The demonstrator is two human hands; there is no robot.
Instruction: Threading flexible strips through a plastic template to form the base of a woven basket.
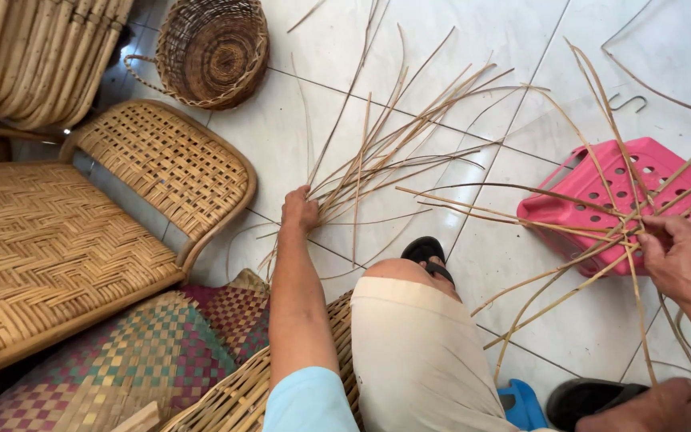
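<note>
My left hand (299,210) grips a strip bundle (377,152) fanning toward 1 o'clock on the floor (481,64). My right hand (685,258) pinches crossed strips (601,228) over the pink stool (593,180).

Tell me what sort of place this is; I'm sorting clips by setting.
Likely a home rattan-weaving workshop: loose cane strips spread on a tiled floor, a woven chair, a round basket, and both hands gripping strips.

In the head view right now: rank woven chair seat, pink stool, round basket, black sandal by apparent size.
1. woven chair seat
2. pink stool and round basket: look about alike, and the stool is nearer and part hidden by rattan strips, so no ranking
3. black sandal, mostly hidden behind the knee
</note>
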